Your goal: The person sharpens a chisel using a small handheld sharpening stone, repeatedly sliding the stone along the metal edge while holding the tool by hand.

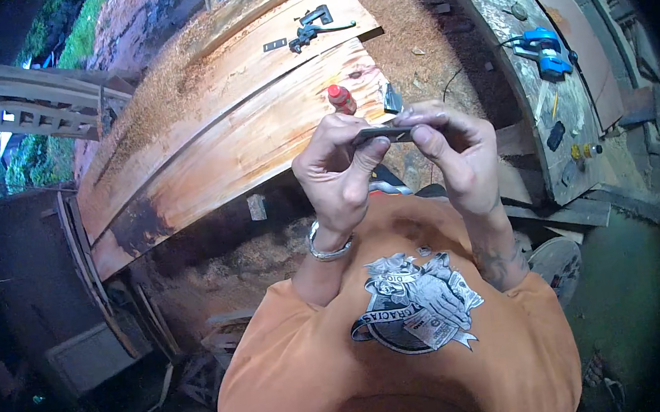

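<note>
My left hand [334,166] and my right hand [458,148] meet in front of my chest. Between them they pinch a thin, dark, flat plate [382,133], seen nearly edge-on; its exact kind does not show. The left thumb and fingers close on one end, the right ones on the other. Just beyond my hands, a red bottle [342,99] and a small dark metal block [392,98] rest at the end of a wide wooden plank [262,145]. Farther off on the boards lie a black bracket with a lever [315,31] and a small slotted black plate [275,45].
To the right, a worn bench [501,3] carries a blue power tool [546,54], a yellow pencil [555,105] and a black object [555,135]. Sawdust [399,11] covers the ground beyond the planks. A wooden pallet-like frame [38,102] stands far left.
</note>
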A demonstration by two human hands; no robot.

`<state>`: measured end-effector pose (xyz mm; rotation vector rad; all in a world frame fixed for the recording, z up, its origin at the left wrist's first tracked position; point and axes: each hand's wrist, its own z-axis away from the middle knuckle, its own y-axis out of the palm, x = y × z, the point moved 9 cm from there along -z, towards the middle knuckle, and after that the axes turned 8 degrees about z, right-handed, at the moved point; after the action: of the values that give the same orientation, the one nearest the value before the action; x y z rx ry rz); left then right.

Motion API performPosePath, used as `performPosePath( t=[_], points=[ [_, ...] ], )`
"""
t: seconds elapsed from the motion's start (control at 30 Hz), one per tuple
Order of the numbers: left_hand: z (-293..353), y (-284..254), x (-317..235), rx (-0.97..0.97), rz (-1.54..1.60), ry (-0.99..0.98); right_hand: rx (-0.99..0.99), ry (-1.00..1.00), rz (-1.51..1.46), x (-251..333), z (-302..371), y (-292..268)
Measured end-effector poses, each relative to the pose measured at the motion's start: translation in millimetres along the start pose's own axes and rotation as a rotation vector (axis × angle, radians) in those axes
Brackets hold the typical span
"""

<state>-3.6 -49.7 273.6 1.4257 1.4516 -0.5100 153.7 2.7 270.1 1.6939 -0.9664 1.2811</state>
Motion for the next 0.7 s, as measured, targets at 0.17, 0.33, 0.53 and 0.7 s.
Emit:
performPosePath(
  t=[0.17, 0.33, 0.53, 0.7],
  points=[
    [-19.8, -32.0, 16.8, 0.005, -0.032, -0.062, 0.009, 0.027, 0.116, -14.8, -26.9, 14.9],
    [-54.0, -58.7, 31.3, 0.010, -0.086, -0.037, 0.018, 0.043, 0.193, -31.2, -65.7, 29.2],
    [-99.7, -87.3, 42.7, 0.012, -0.100, 0.013, -0.078, -0.014, 0.222, -34.0, -106.9, 36.1],
    [-127.6, -99.4, 56.1, 0.094, -0.112, -0.006, 0.007, -0.151, 0.689, -20.7, -133.5, 64.9]
  ],
)
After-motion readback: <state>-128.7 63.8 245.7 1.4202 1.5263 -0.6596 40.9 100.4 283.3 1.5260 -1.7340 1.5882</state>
